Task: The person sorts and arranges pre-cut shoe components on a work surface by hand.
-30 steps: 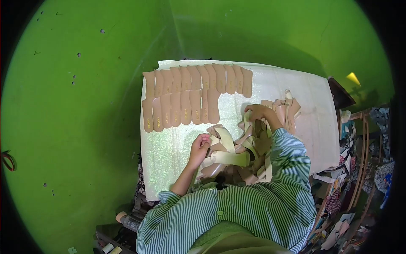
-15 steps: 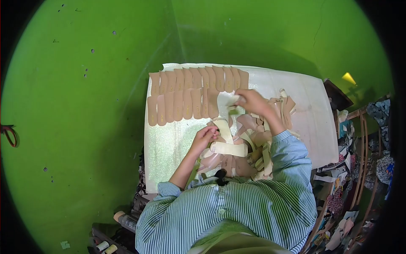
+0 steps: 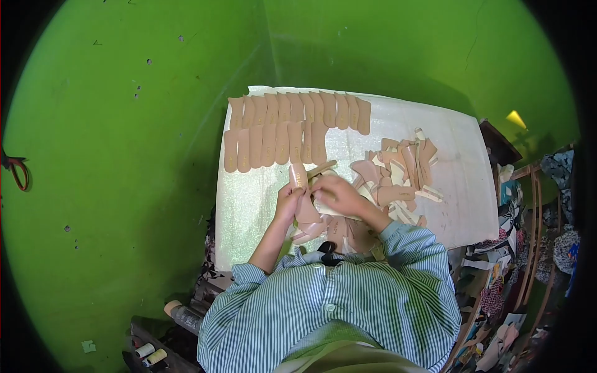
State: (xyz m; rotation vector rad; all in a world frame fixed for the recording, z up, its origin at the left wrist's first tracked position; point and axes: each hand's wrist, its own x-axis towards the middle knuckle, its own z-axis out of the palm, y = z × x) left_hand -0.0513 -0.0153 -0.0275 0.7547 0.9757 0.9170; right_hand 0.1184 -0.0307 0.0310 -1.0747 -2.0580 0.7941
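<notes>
A beige shoe insole (image 3: 299,177) with gold lettering stands tilted in my left hand (image 3: 289,202), whose fingers and thumb close on its middle. Close by on the right is my right hand (image 3: 339,196), its fingers bent toward the insole; what they pinch, if anything, is hidden. Under both hands lies a loose heap of insoles (image 3: 337,229), some showing their pale undersides. Two overlapping rows of insoles lie lettered side up at the back left: a far row (image 3: 272,107) and a near row (image 3: 268,146).
More loose insoles (image 3: 410,163) lie heaped on the right of the white-covered table (image 3: 457,186). Green walls (image 3: 149,124) stand behind and to the left. Fabric scraps (image 3: 491,298) fill a wooden rack at the right. Thread spools (image 3: 154,357) and a bottle (image 3: 183,314) stand lower left.
My right hand has come back from near the rows toward my left hand. My left hand now holds up a lettered insole. The view has shifted slightly.
</notes>
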